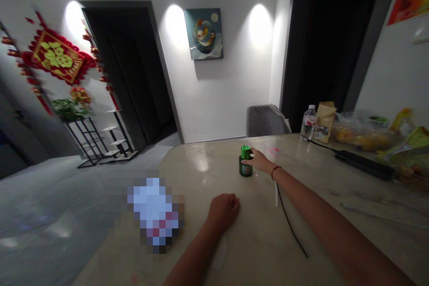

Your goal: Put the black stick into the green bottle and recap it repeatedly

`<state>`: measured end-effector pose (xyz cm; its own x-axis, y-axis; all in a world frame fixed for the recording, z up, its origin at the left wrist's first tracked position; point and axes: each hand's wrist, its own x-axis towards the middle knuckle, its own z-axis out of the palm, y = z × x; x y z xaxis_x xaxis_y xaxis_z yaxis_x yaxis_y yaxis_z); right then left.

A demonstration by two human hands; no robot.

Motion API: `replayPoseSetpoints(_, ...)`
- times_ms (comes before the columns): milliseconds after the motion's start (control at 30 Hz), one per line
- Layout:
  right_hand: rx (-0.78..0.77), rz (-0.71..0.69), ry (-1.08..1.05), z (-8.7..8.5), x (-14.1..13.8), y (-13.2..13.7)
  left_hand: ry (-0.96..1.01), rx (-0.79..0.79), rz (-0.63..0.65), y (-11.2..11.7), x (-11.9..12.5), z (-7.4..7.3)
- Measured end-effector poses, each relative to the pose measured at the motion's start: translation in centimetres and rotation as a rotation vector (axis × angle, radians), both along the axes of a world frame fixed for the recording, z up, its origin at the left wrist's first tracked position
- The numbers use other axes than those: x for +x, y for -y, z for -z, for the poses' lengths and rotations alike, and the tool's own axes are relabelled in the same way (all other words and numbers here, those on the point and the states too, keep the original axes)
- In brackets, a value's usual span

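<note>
A small dark green bottle (245,167) with a shiny green cap stands upright on the beige marble table (208,174). My right hand (260,160) reaches out to it, fingers closed round its neck and cap. A red cord circles that wrist. My left hand (223,209) rests on the tabletop nearer to me, curled into a loose fist with nothing visible in it.
A thin black cable (291,228) runs across the table under my right arm. At the far right stand a water bottle (309,122), a brown paper bag (325,121), food in plastic bags (365,132) and a black power strip (363,162). A grey chair (266,120) sits beyond the table.
</note>
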<state>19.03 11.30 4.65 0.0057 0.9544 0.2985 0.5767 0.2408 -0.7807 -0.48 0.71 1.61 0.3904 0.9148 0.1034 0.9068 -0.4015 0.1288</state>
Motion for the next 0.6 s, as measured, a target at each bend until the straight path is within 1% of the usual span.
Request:
replayPoseSetpoints(100,0.003,-0.079,-0.073,0.5,0.2,1.4,0.009,0.007,0.009,0.1,0.0,-0.1)
replayPoseSetpoints(200,0.003,-0.174,-0.144,1.1,0.4,3.4,0.037,-0.014,-0.007,0.2,0.0,-0.3)
replayPoseSetpoints(300,-0.030,-0.274,-0.207,1.2,0.8,5.6,0.115,-0.036,-0.035,0.3,0.2,-0.6)
replayPoseSetpoints(367,-0.054,-0.331,-0.237,1.0,1.1,6.9,0.207,-0.055,-0.054,0.4,0.4,-0.8)
replayPoseSetpoints(467,-0.110,-0.406,-0.226,0.1,1.5,8.5,0.399,-0.112,-0.093,0.4,1.0,-0.9)
replayPoseSetpoints(533,-0.147,-0.437,-0.195,-0.5,1.6,9.4,0.534,-0.146,-0.080,0.6,1.5,-0.8)
replayPoseSetpoints(600,-0.166,-0.459,-0.180,-1.0,1.5,10.1,0.646,-0.200,-0.029,1.0,2.1,-0.6)
